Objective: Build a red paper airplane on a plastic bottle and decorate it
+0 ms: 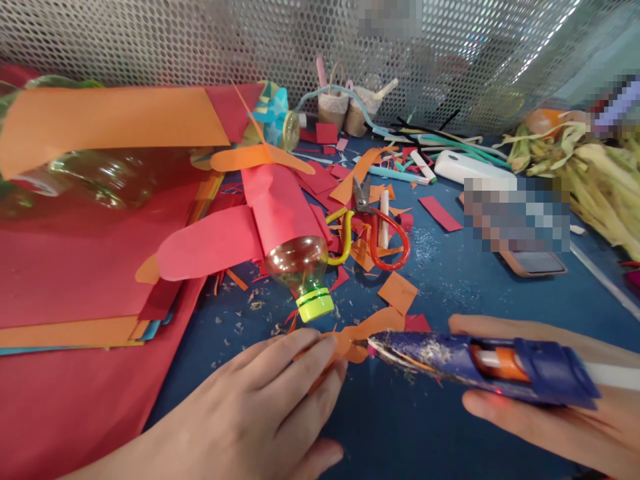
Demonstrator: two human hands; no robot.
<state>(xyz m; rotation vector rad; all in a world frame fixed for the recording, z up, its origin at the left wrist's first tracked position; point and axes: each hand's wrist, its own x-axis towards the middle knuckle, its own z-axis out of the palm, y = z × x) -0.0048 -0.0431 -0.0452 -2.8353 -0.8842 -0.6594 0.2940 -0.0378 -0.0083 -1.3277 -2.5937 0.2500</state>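
My right hand (555, 430) is closed round a dark blue hot glue gun (440, 360), its fingers above and below the body. A small red light glows on its underside, and glue strings cling to the front. The nozzle tip touches or hovers just over the middle of an orange paper propeller-shaped strip (383, 325); I cannot tell which. Fingers of my left hand (280, 393) press over the strip's left end, partly hiding it. Just beyond lies a plastic bottle (297, 263) wrapped in red paper, with paper wings and a lime-green cap (315, 305).
Scissors (364, 197) with red and yellow handles lie among paper scraps. A phone (537, 261) and a white case (473, 170) are at right, near dried husks (600, 163). Red and orange sheets (75, 267) cover the left. Two small pots (333, 110) stand by the perforated metal screen (200, 40).
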